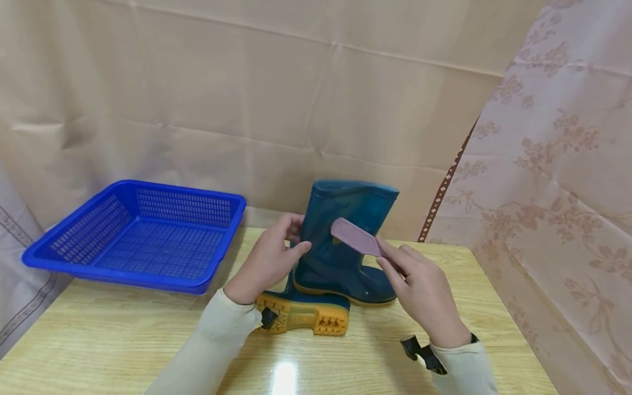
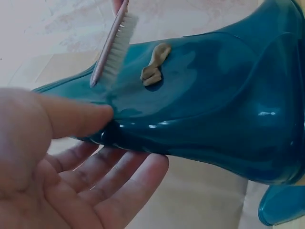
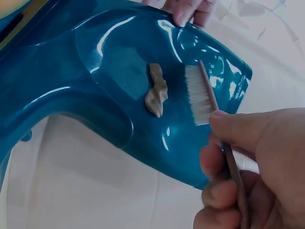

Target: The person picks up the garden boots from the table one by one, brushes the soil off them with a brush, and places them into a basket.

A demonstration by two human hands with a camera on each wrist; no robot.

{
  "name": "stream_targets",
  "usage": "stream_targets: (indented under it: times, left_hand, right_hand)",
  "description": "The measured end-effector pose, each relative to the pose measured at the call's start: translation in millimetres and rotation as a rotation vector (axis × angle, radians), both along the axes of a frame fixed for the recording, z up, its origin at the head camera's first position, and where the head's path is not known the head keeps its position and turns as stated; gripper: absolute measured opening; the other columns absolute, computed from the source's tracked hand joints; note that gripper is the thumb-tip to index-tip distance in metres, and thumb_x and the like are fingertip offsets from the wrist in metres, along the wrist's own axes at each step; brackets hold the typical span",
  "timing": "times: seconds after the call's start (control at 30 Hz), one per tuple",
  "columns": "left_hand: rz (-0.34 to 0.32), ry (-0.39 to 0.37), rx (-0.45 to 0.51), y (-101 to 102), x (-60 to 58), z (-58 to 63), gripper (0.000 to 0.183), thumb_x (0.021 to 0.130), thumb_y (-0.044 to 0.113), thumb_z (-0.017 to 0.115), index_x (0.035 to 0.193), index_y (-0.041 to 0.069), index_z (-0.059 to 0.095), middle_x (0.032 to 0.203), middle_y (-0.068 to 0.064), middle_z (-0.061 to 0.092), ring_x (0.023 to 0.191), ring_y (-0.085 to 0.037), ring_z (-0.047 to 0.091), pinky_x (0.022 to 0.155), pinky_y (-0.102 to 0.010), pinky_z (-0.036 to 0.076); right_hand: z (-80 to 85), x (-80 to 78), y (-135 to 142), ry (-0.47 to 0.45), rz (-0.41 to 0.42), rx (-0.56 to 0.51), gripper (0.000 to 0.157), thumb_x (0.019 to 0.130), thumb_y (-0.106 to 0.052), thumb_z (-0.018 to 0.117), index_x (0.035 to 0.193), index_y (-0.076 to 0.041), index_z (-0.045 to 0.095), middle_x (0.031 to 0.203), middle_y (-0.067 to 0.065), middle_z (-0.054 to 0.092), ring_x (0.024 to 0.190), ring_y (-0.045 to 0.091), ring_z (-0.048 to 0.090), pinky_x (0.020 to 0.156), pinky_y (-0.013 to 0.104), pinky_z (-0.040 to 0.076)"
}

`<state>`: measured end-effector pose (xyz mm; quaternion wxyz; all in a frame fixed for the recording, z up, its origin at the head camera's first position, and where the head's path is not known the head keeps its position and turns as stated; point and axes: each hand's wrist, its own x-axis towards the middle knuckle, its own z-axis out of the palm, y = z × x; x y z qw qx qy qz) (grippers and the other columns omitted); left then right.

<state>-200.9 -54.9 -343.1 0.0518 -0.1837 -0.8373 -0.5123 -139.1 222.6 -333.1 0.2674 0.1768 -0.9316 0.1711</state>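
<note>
- Two teal rubber boots on the wood-grain desk (image 1: 345,365), right of mid-width, toward back edge.
- Upright boot (image 1: 328,269): toe toward desk's right edge, yellowish sole rim, shaft up.
- Lying boot (image 1: 306,315): on its side just in front, yellow-orange treaded sole facing front edge; whether it bears the upright one's heel, cannot tell.
- Left hand (image 1: 269,255): grips upright boot's shaft, thumb on near side, fingers behind.
- Right hand (image 1: 427,288): grips mauve brush (image 1: 355,237) by its handle, thumb against fingers.
- Pale bristles (image 3: 197,93) face the shaft, between brown clump and boot opening; contact with rubber, cannot tell.
- Brown clump (image 3: 156,93): stuck on shaft, irregular, elongated, just beside bristles.
- Blue plastic basket (image 1: 133,280): slotted walls, at desk's back-left corner, apart from boots.
- Beige curtain (image 1: 281,82) behind back edge; floral curtain (image 1: 568,219) along right edge.
- Pale sleeves (image 1: 207,334) on both arms.
</note>
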Motion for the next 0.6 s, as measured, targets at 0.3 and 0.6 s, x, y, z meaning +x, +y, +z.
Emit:
stream_targets:
  times: [0.3, 0.6]
  left_hand:
    - [-0.075, 0.081, 0.042, 6, 7.8, 4.0, 0.040, 0.103, 0.014, 0.066, 0.142, 0.015, 0.058, 0.121, -0.001, 0.070, 0.109, -0.018, 0.067, 0.092, -0.042, 0.058]
    - [-0.014, 0.197, 0.097, 11, 8.2, 3.2, 0.031, 0.100, 0.014, 0.070, 0.131, 0.014, 0.066, 0.104, 0.002, 0.074, 0.094, -0.011, 0.067, 0.074, -0.034, 0.056]
  right_hand:
    - [-1.9, -0.7, 1, 0.075, 0.093, -0.020, 0.041, 0.090, -0.011, 0.080, 0.130, -0.015, 0.074, 0.072, -0.011, 0.057, 0.055, 0.002, 0.035, 0.047, 0.021, 0.028]
    - [1.0, -1.8, 3, 0.033, 0.078, -0.066, 0.043, 0.089, -0.007, 0.080, 0.131, -0.014, 0.073, 0.071, -0.010, 0.052, 0.056, 0.005, 0.036, 0.048, 0.021, 0.030]
